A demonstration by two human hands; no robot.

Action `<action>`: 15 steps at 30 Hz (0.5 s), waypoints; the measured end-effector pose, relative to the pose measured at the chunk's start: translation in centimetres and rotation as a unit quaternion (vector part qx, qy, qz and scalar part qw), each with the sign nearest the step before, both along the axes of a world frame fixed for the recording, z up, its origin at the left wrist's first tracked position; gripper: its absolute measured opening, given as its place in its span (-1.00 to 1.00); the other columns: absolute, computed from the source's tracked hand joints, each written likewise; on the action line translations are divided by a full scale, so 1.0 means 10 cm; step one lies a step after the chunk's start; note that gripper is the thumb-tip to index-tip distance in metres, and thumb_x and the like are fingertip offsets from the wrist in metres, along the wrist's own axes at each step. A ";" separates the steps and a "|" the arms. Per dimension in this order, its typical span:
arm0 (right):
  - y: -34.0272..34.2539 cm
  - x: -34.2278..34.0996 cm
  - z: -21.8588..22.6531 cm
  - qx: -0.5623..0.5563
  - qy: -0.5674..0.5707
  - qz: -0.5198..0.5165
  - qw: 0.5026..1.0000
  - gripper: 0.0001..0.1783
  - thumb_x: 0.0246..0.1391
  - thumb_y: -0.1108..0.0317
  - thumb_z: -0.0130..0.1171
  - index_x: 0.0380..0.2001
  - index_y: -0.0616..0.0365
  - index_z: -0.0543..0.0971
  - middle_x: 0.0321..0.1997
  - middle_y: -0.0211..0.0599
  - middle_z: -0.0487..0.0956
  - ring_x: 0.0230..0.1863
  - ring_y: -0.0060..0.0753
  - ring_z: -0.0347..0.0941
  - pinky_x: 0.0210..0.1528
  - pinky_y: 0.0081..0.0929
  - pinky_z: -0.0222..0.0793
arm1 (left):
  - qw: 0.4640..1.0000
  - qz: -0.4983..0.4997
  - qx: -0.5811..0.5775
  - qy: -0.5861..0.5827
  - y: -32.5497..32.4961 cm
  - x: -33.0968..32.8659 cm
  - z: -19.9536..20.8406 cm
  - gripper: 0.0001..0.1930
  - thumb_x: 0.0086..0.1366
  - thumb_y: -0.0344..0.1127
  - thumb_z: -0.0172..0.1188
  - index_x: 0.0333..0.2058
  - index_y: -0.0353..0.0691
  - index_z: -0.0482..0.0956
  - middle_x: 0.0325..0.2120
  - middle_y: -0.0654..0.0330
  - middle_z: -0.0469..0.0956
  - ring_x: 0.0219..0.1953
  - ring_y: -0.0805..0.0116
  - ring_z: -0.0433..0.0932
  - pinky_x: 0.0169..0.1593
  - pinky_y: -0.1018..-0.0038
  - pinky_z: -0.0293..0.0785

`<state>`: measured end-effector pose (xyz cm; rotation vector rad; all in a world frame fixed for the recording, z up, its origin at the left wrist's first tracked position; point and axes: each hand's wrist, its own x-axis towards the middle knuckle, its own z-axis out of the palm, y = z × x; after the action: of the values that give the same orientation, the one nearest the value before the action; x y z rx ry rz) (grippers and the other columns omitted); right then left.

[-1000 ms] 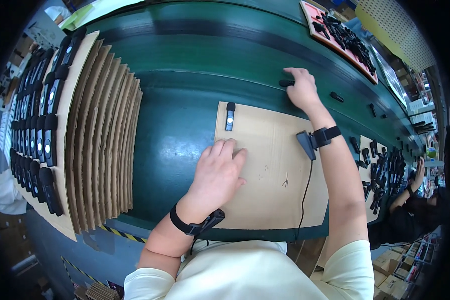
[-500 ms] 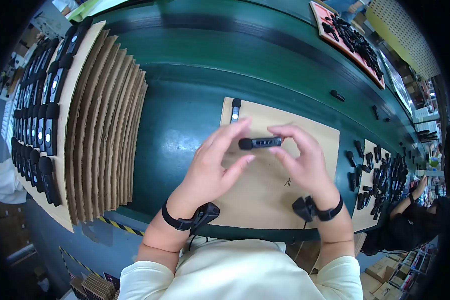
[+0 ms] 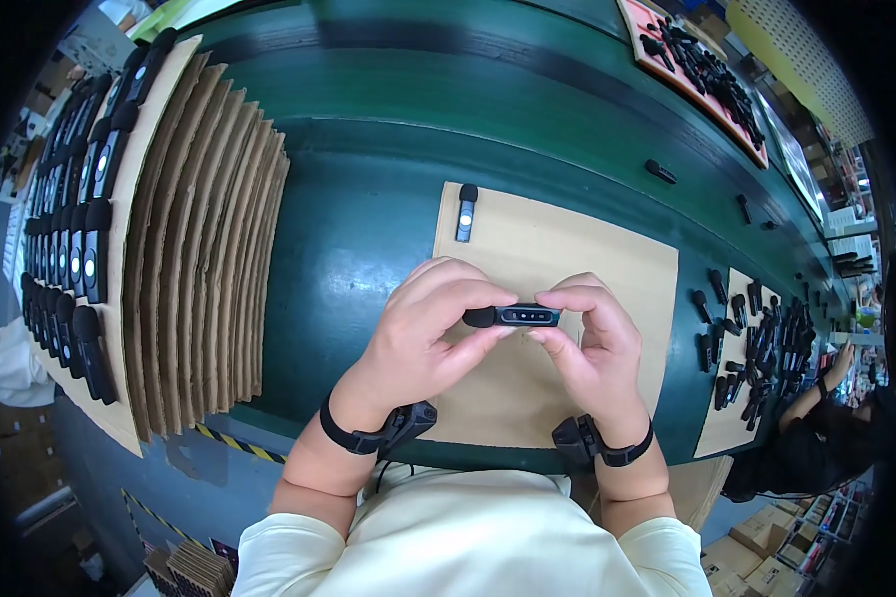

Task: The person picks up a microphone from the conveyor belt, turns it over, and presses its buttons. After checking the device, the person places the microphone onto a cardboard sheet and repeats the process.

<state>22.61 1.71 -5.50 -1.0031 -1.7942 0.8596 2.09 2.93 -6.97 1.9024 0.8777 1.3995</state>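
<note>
Between my two hands, above a brown cardboard sheet (image 3: 498, 408), a small black microphone (image 3: 526, 315) lies sideways with its dark foam tip to the left. A row of small marks shows along its body. My left hand (image 3: 418, 323) pinches it near the foam end with thumb and forefinger. Thumb and fingers of my right hand (image 3: 599, 333) grip its other end. A second microphone (image 3: 466, 214), with a bright round spot, lies foam end away from me near the sheet's far left corner. Each wrist wears a black strap with a small device.
At the left rises a tall stack of cardboard sheets (image 3: 199, 249), its top sheet carrying rows of microphones (image 3: 92, 259). Loose microphones (image 3: 767, 338) cover cardboard at the right. A pink tray (image 3: 642, 45) heaped with black pieces stands far right. Another person (image 3: 806, 438) sits at the right.
My left hand has closed on the microphone's foam end. My right hand and the microphone have come slightly nearer to me, and the microphone has turned a little about its length.
</note>
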 end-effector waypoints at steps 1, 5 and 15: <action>0.00 0.00 0.00 0.002 0.001 -0.001 1.000 -0.68 0.00 0.49 0.40 -0.17 0.28 0.55 -0.22 -0.24 0.55 -0.18 -0.37 0.45 -0.07 -0.47 0.36 | 1.000 0.000 0.000 0.000 0.00 0.00 0.00 -0.67 -0.02 -0.51 0.41 -0.20 -0.23 0.62 -0.39 0.14 0.55 -0.37 0.18 0.51 -0.21 0.33 0.41; 0.01 -0.01 -0.01 0.022 0.003 0.004 1.000 -0.68 0.00 0.50 0.39 -0.16 0.27 0.54 -0.21 -0.23 0.54 -0.16 -0.36 0.45 -0.06 -0.47 0.36 | 1.000 0.003 -0.003 -0.003 0.00 -0.01 0.00 -0.67 -0.01 -0.48 0.42 -0.20 -0.23 0.61 -0.38 0.14 0.56 -0.35 0.18 0.52 -0.20 0.33 0.40; 0.00 -0.07 0.00 0.040 0.044 0.007 0.998 -0.66 0.00 0.45 0.40 -0.16 0.27 0.54 -0.21 -0.21 0.53 -0.18 -0.35 0.44 -0.08 -0.47 0.36 | 0.999 -0.008 0.046 0.005 0.01 -0.01 -0.01 -0.67 0.00 -0.42 0.44 -0.21 -0.27 0.62 -0.38 0.15 0.58 -0.35 0.19 0.54 -0.17 0.33 0.41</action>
<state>21.95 1.67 -5.54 -0.8901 -1.7491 0.8218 1.97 3.03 -7.03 1.9819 0.8136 1.4444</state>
